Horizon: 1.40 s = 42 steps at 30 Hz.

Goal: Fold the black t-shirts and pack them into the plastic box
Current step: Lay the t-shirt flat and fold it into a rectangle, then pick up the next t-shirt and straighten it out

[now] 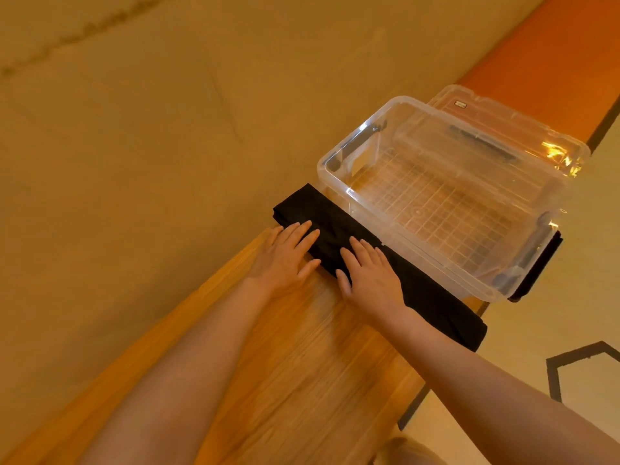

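A black t-shirt [432, 297], folded into a long narrow strip, lies across the wooden table [322, 370] just in front of a clear plastic box [339, 172]. My left hand [285, 256] rests flat with straight fingers on the strip's left part. My right hand [372, 276] lies flat on the strip's middle, fingers spread. The box stands open with nothing inside; its ribbed bottom shows through. More black cloth [540, 270] shows under the box's right end.
The clear lid [469, 105] leans behind the box at the table's far end. The table is narrow, with floor on both sides. An orange surface [536, 62] lies beyond the box. Black line markings [553, 377] cross the floor at right.
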Available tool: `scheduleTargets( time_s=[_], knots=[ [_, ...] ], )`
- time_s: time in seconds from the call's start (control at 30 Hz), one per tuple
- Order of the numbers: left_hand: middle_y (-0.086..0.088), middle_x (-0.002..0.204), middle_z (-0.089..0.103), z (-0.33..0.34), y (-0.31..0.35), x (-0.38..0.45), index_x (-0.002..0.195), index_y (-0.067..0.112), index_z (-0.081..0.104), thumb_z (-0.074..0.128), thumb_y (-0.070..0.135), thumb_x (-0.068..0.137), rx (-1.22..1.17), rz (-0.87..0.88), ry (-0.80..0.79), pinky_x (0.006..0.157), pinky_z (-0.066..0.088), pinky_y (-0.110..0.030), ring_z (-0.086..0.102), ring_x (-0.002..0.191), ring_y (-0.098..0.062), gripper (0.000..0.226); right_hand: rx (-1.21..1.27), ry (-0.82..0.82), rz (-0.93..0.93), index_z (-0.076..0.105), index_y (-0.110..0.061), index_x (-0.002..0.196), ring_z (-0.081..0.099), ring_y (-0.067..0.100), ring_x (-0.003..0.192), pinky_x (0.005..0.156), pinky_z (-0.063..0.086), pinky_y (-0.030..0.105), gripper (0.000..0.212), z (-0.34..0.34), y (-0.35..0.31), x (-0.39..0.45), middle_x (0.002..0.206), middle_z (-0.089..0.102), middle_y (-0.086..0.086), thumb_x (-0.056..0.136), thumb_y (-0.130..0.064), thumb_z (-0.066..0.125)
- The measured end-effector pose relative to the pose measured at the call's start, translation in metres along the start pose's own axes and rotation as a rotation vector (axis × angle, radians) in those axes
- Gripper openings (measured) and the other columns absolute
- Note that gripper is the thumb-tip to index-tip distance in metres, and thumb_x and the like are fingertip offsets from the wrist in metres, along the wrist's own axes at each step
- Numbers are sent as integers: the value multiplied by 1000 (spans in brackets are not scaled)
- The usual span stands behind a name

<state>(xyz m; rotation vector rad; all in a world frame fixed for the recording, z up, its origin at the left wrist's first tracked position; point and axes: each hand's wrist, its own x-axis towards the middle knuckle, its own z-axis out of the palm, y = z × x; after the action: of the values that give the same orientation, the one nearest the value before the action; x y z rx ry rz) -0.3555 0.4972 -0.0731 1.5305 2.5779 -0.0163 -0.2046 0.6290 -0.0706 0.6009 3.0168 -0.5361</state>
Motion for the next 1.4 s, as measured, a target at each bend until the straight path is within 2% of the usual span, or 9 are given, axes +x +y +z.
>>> scheduleTargets(
  time_s=[0.1,0.23,0.37,0.67,0.83,1.03,1.2,1.3,1.4],
  knots=[
    [-6,153,36,-8,5,-29,146,18,39,17,58,89,36,-65,0,115,25,-45,35,139,-23,73,-51,52,-115,55,-11,132,43,32,134,113,27,45,43,-4,-3,-5,142,48,15,95,-33,54],
    [-9,143,49,-11,16,-76,138,15,50,28,53,91,73,-179,55,106,37,-46,50,127,-26,64,-104,43,-292,57,-13,130,44,33,133,111,30,49,39,-14,-12,-11,142,48,15,94,-30,55],
    [-9,144,47,-12,38,-129,138,16,48,39,50,92,114,-314,73,107,34,-44,48,128,-26,58,-117,3,-535,59,-16,127,42,29,135,112,32,49,36,-20,-25,-20,142,49,11,96,-33,50],
    [-7,143,49,-3,95,-254,139,20,47,34,50,91,85,-695,54,111,24,-41,46,131,-24,59,-237,-147,-976,57,-21,130,46,26,131,108,35,43,40,-16,-76,-52,142,49,6,97,-37,39],
    [-8,141,51,7,118,-318,138,18,50,34,49,93,97,-809,31,108,24,-42,50,128,-25,57,-265,-181,-1102,65,-21,121,59,29,116,93,49,43,49,-1,-115,-78,131,59,8,94,-40,30],
    [-7,145,47,21,135,-393,141,19,46,30,49,95,78,-942,-10,109,37,-45,46,132,-24,58,-310,-189,-1229,68,-20,116,64,28,107,87,53,42,49,23,-165,-122,123,65,7,92,-40,30],
    [-4,141,51,36,150,-456,137,21,52,36,50,93,24,-1085,-16,109,27,-41,49,129,-22,55,-333,-246,-1316,65,-21,120,64,28,109,87,53,42,46,42,-209,-167,125,63,7,94,-39,31],
    [-4,138,55,46,159,-493,133,21,57,34,51,91,-38,-1170,-47,107,39,-42,53,125,-22,57,-285,-271,-1376,59,-18,128,57,29,119,96,47,44,36,57,-230,-195,134,57,9,96,-33,48],
    [-6,140,53,58,163,-524,134,20,56,37,52,91,-61,-1269,-77,104,41,-45,52,127,-24,57,-308,-325,-1380,64,-17,120,63,30,108,87,52,43,34,71,-250,-218,124,63,10,88,-28,62]
  ],
)
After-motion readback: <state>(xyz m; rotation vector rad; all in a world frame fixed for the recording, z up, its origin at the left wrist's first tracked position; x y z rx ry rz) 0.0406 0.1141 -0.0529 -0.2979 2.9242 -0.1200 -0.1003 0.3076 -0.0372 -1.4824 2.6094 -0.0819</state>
